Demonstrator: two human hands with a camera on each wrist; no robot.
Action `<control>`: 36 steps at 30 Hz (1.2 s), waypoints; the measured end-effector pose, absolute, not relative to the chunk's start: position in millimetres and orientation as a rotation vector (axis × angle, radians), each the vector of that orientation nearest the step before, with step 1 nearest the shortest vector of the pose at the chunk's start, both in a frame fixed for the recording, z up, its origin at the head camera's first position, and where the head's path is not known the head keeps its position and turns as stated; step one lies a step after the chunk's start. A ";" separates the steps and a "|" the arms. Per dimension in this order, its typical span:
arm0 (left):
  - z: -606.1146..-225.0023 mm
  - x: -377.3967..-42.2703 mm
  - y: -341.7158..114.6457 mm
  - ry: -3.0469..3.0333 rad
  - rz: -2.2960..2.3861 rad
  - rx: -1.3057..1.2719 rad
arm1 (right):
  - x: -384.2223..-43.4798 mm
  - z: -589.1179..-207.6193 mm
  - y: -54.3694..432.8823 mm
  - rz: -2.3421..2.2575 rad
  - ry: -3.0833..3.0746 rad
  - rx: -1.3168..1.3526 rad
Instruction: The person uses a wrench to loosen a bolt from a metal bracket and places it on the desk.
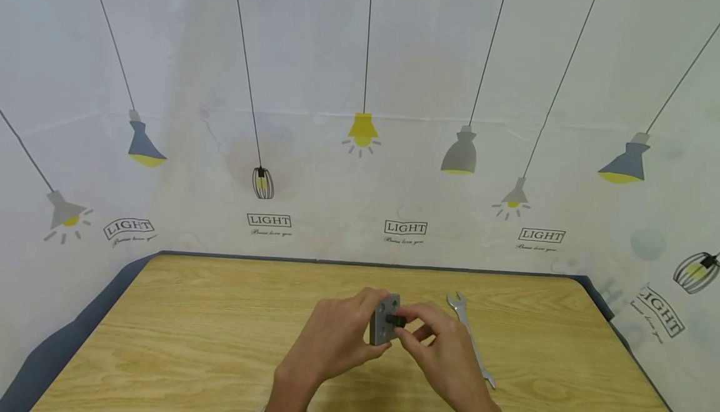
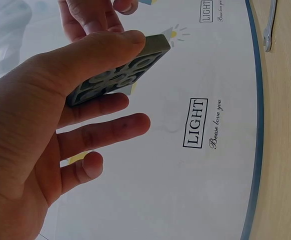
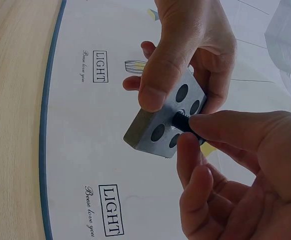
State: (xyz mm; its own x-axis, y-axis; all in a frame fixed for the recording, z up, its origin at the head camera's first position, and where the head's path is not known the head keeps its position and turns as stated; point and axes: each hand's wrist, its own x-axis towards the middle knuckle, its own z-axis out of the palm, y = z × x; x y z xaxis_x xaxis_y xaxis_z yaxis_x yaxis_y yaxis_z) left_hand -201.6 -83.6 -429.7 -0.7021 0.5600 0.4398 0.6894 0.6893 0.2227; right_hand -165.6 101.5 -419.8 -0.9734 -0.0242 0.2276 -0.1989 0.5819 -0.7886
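Observation:
My left hand (image 1: 341, 331) grips a grey metal block (image 1: 388, 312) by its edges, thumb on one side and fingers on the other. Several round holes pierce the block's face, which is turned toward my right hand (image 1: 441, 343). From the middle hole juts a black bolt (image 3: 182, 121) with a threaded shank. Thumb and fingertips of the right hand pinch the bolt's outer end. In the left wrist view the block's other face (image 2: 115, 75) shows wider recesses around the holes. Both hands hold these parts up above the table.
A silver open-ended wrench (image 1: 471, 340) lies on the wooden table (image 1: 197, 331), just beyond and right of my right hand. Behind the table's blue-edged back rises a pale backdrop (image 1: 315, 55) printed with hanging lamps.

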 end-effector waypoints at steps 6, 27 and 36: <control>-430.1 -202.0 -84.2 -2.556 -0.538 -0.982 | -166.1 -419.9 100.7 1.317 -2.623 0.204; -430.3 -201.8 -85.0 -2.535 -0.528 -0.975 | -168.1 -422.1 99.4 1.463 -2.618 0.091; -430.8 -201.8 -84.3 -2.542 -0.503 -0.972 | -168.1 -421.7 99.8 1.410 -2.622 0.106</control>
